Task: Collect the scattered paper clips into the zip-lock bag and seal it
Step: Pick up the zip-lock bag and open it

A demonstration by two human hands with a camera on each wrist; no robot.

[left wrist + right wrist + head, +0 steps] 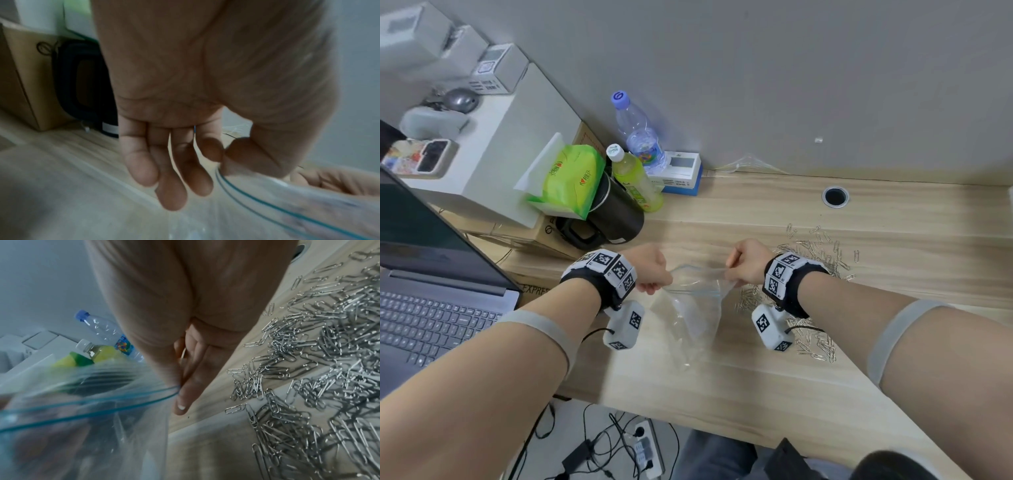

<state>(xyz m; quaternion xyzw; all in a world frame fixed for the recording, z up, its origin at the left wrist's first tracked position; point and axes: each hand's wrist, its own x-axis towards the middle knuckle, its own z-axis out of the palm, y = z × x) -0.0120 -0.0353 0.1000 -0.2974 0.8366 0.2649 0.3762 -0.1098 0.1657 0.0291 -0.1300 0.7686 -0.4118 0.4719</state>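
Zip-lock bag (308, 211) motion-blurred in both wrist views; contents unreadable. Laptop (431, 274) cut by left edge. Paper clips (329, 369) running off right.

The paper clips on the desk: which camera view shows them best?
The right wrist view: the paper clips fill its right half, sharp enough to tell single clips. The head view shows the whole scatter beside the right hand, but small. The left wrist view shows none.
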